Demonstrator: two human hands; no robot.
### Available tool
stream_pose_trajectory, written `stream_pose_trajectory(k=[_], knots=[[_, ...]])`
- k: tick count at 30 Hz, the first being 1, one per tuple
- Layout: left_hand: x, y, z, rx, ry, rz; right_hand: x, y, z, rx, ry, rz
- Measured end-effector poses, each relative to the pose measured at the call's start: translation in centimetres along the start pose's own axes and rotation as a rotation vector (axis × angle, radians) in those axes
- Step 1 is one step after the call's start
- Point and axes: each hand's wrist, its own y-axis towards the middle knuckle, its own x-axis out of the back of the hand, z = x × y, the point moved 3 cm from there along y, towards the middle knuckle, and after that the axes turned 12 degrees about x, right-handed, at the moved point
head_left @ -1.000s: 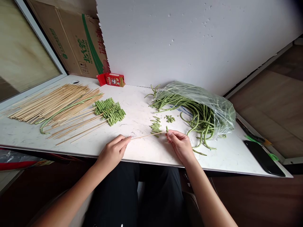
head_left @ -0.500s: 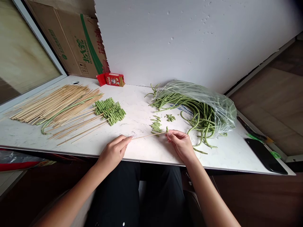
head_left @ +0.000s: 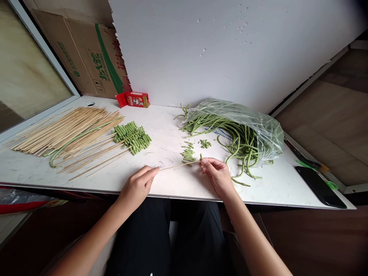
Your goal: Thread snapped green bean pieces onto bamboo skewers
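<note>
A thin bamboo skewer (head_left: 176, 166) runs between my hands over the front of the white table. My left hand (head_left: 139, 184) pinches its left end. At the other end, my right hand (head_left: 217, 174) grips a short piece of green bean (head_left: 201, 156), which touches the skewer tip; whether the tip has gone through is hidden by the fingers. Just behind lie several cut bean pieces (head_left: 188, 154) in a row, with a small heap of bean ends (head_left: 205, 143) beside them. Left of these, skewers loaded with bean pieces (head_left: 132, 137) are stacked together.
Many bare skewers (head_left: 63, 130) lie at the left with one long bean (head_left: 76, 140) across them. Long beans (head_left: 247, 140) spill from a clear plastic bag (head_left: 270, 132) at the right. A red box (head_left: 138, 99) stands at the back, a black phone (head_left: 320, 186) at far right.
The view has shifted slightly. Both hands keep their hold on the skewer and the bean piece, with hardly any movement between them.
</note>
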Motion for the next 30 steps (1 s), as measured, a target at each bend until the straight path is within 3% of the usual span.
stream_pose_trajectory(k=[11, 22, 30], knots=[[0.4, -0.1, -0.5, -0.004, -0.036, -0.013, -0.6, -0.3, 0.7, 0.104, -0.069, -0.002], [0.6, 0.2, -0.5, 0.057, 0.044, 0.080, -2.1, -0.9, 2.0, 0.211, -0.105, 0.058], [0.0, -0.4, -0.2, 0.007, 0.008, 0.005, -3.5, -1.6, 1.5, 0.131, -0.093, 0.053]])
